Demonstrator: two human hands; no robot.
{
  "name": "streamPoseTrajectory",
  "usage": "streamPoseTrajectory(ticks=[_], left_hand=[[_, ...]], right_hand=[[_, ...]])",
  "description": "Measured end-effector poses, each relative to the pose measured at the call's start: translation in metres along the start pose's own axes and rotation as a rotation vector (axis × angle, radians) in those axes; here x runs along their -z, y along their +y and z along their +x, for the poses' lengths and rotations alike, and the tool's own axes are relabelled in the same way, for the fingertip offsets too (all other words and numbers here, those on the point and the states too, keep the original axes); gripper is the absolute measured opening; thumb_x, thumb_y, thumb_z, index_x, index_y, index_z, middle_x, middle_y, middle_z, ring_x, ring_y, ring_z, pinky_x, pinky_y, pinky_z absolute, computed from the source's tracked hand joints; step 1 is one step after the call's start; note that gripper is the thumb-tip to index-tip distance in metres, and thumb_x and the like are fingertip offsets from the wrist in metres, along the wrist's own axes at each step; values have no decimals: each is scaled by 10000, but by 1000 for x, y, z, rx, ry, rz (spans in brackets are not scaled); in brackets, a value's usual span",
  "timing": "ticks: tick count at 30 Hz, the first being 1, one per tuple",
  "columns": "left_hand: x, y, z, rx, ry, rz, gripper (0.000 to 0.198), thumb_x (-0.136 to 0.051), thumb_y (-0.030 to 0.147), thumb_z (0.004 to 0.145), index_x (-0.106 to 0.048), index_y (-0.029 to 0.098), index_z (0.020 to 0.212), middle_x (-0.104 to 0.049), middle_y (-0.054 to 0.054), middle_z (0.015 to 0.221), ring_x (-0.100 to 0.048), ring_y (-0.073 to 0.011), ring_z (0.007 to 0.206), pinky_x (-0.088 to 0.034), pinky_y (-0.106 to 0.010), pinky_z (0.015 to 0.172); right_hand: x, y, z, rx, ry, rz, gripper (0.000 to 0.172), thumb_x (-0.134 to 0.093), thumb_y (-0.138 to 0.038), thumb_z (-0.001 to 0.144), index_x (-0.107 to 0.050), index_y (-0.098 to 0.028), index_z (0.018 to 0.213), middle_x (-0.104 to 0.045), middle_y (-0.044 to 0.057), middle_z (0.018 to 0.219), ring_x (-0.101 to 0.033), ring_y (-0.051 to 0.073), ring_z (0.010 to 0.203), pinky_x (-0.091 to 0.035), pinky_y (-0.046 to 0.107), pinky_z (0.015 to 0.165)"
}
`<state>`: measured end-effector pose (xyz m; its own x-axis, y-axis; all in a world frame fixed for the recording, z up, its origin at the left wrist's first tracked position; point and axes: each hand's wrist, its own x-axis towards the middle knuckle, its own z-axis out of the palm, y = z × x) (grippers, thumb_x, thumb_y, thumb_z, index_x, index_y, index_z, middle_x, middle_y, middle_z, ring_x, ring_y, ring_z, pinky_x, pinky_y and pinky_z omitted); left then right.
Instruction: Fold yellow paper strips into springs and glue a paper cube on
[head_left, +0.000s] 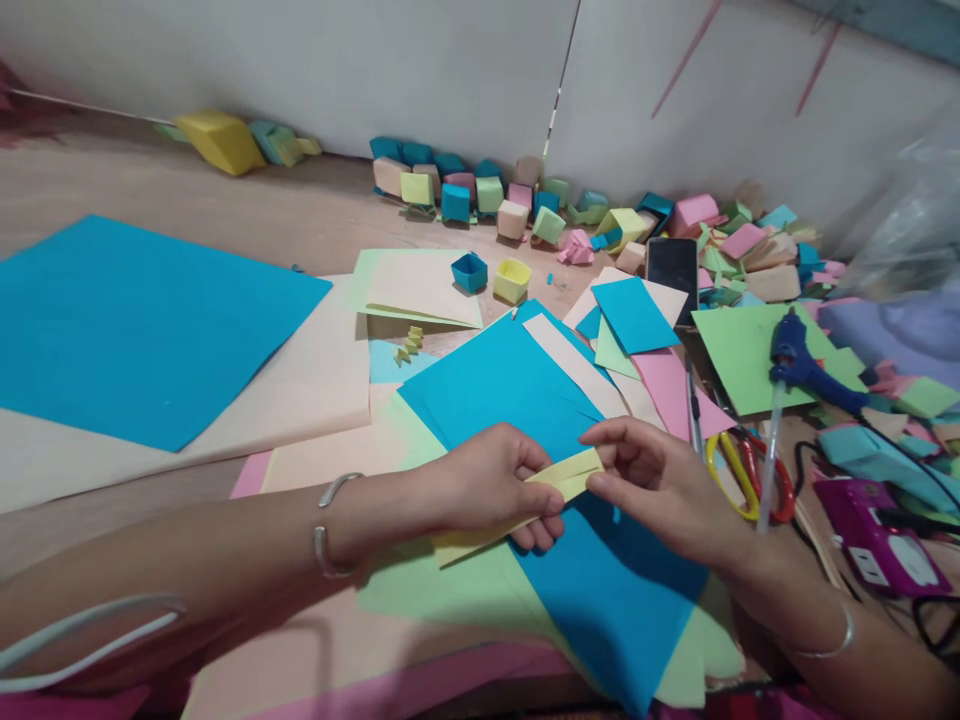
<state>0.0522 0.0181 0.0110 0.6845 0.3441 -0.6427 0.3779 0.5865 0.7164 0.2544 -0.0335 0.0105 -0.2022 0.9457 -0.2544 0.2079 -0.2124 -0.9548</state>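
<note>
While the left hand (495, 480) clamps its grip on a yellow paper strip (566, 472) above a blue sheet (487, 390), the right hand (660, 490) touches the strip's two o'clock end; I cannot tell whether that grip is closed. From the strip, scissors (744, 482) lie at three o'clock, a yellow box (512, 288) at twelve.

I count two hands, one left (499, 487) and one right (664, 490), and one held yellow strip (576, 473). Mid-table I get two small open boxes, one blue (469, 274), one yellow (511, 283). On the right: one phone (671, 272), one glue gun (804, 368), two scissor loops (731, 478). The folded paper cubes (455, 203) along the far wall overlap too much for me to count.
</note>
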Motion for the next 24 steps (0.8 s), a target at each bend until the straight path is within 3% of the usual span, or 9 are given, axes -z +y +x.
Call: streamPoseTrajectory(ticks=[7,10,14,20,24], left_hand=[[8,4,-1,-15,-12,45,262,-672,353,782,-628,98,739,-727,-90,745,-670,-140,607,-540,-272,595],[9,2,-1,-20,-28,49,353,-742,438,705,-655,99,753,-726,-92,744,-666,-144,613,-535,-266,590],[10,0,-1,-4,-46,18,374,-822,412,606,-659,95,718,-723,-82,719,-660,-130,605,-523,-234,575],[12,-3,1,24,-61,-11,221,-747,294,715,-653,100,764,-736,-82,770,-681,-128,650,-535,-221,589],[17,0,-3,12,-60,92,148,-652,257,786,-653,112,812,-740,-84,845,-683,-127,658,-531,-215,574]], right_hand=[[4,1,4,-30,59,-11,227,-665,-226,825,-598,-214,1041,-520,-36,753,-485,80,635,-397,189,551],[1,0,4,-39,77,-16,212,-664,-240,824,-602,-214,1025,-510,-38,743,-480,79,622,-391,189,539],[1,-1,2,-34,85,-23,207,-664,-237,819,-606,-208,1016,-499,-45,716,-470,78,605,-381,193,531],[5,1,0,-20,69,6,231,-668,-194,798,-618,-221,1022,-450,-62,694,-437,75,583,-359,213,538],[11,4,1,-41,92,21,239,-675,-157,753,-638,-225,979,-410,-69,653,-405,82,565,-326,223,517]])
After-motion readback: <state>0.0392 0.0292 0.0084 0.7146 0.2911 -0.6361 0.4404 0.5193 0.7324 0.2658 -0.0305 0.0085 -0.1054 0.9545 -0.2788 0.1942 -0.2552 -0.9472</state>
